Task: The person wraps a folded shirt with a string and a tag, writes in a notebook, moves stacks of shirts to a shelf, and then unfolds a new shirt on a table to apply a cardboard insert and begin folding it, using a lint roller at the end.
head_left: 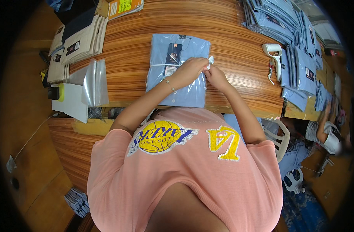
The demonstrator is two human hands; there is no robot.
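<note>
A folded blue garment (194, 92) in clear plastic lies flat on the striped wooden table (126, 73), at the near edge and directly in front of the person. A thin white strip (158, 65) crosses it, and a dark tag (174, 53) shows under the film. The left hand (193, 69) reaches over the packet to its right edge, fingers drawn in narrow, apparently pinching a crumpled white piece (211, 60). The right hand (217, 77) meets it there, fingers bunched close; what lies between its fingertips cannot be made out. The packet should be light and soft, bending if lifted by one corner, with slippery film that may crease or tear under a hard pinch. A flat hold on the left and right edges, or a palm beneath, would suit it best.
</note>
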